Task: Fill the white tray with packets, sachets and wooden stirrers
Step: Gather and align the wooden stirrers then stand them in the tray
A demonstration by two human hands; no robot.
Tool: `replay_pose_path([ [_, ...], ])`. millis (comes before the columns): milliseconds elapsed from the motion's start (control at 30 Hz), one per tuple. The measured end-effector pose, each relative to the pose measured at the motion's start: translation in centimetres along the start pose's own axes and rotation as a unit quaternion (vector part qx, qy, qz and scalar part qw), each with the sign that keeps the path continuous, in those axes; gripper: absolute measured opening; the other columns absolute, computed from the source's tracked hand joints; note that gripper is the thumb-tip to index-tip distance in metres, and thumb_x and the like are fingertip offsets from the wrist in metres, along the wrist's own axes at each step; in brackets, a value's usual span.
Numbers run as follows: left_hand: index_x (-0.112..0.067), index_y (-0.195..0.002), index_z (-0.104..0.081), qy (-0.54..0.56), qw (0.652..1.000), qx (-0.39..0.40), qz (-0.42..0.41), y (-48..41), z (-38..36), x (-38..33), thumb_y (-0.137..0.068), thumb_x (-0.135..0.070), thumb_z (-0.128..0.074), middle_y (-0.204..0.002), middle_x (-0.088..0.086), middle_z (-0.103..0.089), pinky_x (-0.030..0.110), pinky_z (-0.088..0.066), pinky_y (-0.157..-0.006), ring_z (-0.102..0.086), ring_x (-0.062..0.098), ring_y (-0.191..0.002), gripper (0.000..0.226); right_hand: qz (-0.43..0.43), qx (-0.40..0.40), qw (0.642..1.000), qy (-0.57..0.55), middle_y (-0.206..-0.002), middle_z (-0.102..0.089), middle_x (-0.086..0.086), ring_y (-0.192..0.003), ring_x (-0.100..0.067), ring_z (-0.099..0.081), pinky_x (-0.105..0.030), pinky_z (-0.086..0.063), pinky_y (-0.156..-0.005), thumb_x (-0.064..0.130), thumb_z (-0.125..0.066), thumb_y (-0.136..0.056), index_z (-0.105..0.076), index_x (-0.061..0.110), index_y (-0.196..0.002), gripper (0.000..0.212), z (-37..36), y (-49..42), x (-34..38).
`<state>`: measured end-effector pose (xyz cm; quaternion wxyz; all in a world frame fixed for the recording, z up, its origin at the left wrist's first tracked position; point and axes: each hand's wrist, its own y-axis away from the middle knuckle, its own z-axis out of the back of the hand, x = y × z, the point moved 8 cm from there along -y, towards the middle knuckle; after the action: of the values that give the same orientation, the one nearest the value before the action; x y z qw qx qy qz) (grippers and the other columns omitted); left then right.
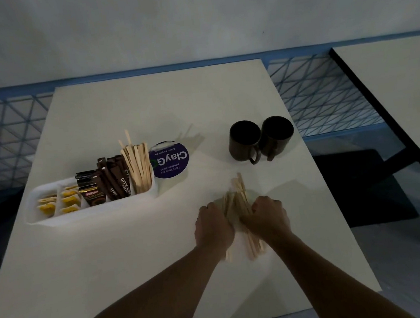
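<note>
The white tray (54,218) lies on the left of the table. It holds yellow sachets (60,201) at its left end, dark brown packets (105,182) in the middle and upright wooden stirrers (139,166) at its right end. To the right of the tray, near the table's middle, a loose bundle of wooden stirrers (238,202) lies between my two hands. My left hand (212,229) closes on the bundle's left side, and my right hand (268,216) closes on its right side. The stirrers' ends stick out above and below my hands.
A round purple-labelled tub (170,160) stands just right of the tray. Two dark mugs (259,136) sit at the back right of the pale table (136,257). A second table (403,81) is at the far right, with a gap between them.
</note>
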<state>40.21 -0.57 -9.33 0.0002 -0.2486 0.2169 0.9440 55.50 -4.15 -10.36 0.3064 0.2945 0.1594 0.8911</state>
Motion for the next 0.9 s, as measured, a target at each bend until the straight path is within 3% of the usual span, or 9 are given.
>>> replay_pose_path([
  [133, -0.008, -0.101, -0.062, -0.007, 1.0, -0.008, -0.023, -0.2, 0.5, 0.0, -0.094, -0.018, -0.055, -0.092, 0.003, -0.063, 0.024, -0.048, -0.067, -0.06, 0.017, -0.08, 0.014, -0.003, 0.008, 1.0, 0.007, -0.073, -0.064, -0.006, -0.063, -0.023, -0.064, -0.031, -0.051, -0.053, 0.034, -0.057, -0.075, -0.061, 0.013, -0.075, 0.022, -0.1, -0.3, -0.3],
  [300, -0.01, -0.088, -0.068, 0.006, 1.0, -0.001, -0.011, -0.7, 0.5, 0.8, -0.093, -0.02, -0.057, -0.068, -0.006, -0.057, 0.014, -0.035, -0.045, -0.053, 0.007, -0.056, 0.016, 0.009, -0.001, 1.0, 0.017, -0.069, -0.061, -0.006, -0.06, -0.024, -0.062, -0.027, -0.042, -0.048, 0.038, -0.058, -0.081, -0.058, 0.014, -0.069, 0.027, 0.0, -1.0, -0.3],
  [500, -0.008, -0.087, -0.069, 0.005, 1.0, 0.026, 0.011, -1.3, 0.5, 1.4, -0.087, -0.012, -0.06, -0.075, 0.002, -0.065, 0.021, -0.044, -0.052, -0.064, 0.017, -0.067, 0.01, 0.017, -0.009, 0.999, 0.045, -0.066, -0.057, -0.007, -0.056, -0.021, -0.053, -0.022, -0.03, -0.043, 0.027, -0.058, -0.082, -0.054, 0.011, -0.063, 0.025, 0.6, -1.5, -0.2],
  [633, -0.009, -0.088, -0.069, 0.02, 0.999, 0.039, 0.021, -1.4, 0.7, 1.8, -0.088, -0.017, -0.064, -0.071, -0.001, -0.063, 0.015, -0.036, -0.044, -0.058, 0.01, -0.058, 0.01, 0.024, -0.008, 0.999, 0.031, -0.064, -0.058, -0.006, -0.057, -0.025, -0.06, -0.023, -0.033, -0.044, 0.042, -0.058, -0.083, -0.054, 0.014, -0.062, 0.035, 0.4, -1.6, -0.2],
  [733, -0.009, -0.087, -0.069, 0.041, 0.998, 0.049, 0.02, -1.7, 0.9, 2.0, -0.09, -0.024, -0.064, -0.068, -0.003, -0.061, 0.014, -0.035, -0.043, -0.056, 0.008, -0.054, 0.017, 0.026, 0.007, 0.999, 0.043, -0.069, -0.057, -0.008, -0.059, -0.025, -0.056, -0.024, -0.031, -0.045, 0.03, -0.056, -0.075, -0.051, 0.014, -0.063, 0.02, 0.4, -1.3, 0.1],
  [900, -0.003, -0.093, -0.07, 0.067, 0.995, 0.067, 0.037, -2.0, 1.3, 2.8, -0.088, -0.009, -0.064, -0.074, 0.003, -0.067, 0.019, -0.049, -0.05, -0.066, 0.015, -0.065, 0.01, 0.034, 0.025, 0.998, 0.048, -0.073, -0.057, -0.008, -0.063, -0.025, -0.055, -0.024, -0.029, -0.044, 0.019, -0.051, -0.073, -0.048, 0.014, -0.064, 0.01, 0.7, -1.0, 0.4],
])
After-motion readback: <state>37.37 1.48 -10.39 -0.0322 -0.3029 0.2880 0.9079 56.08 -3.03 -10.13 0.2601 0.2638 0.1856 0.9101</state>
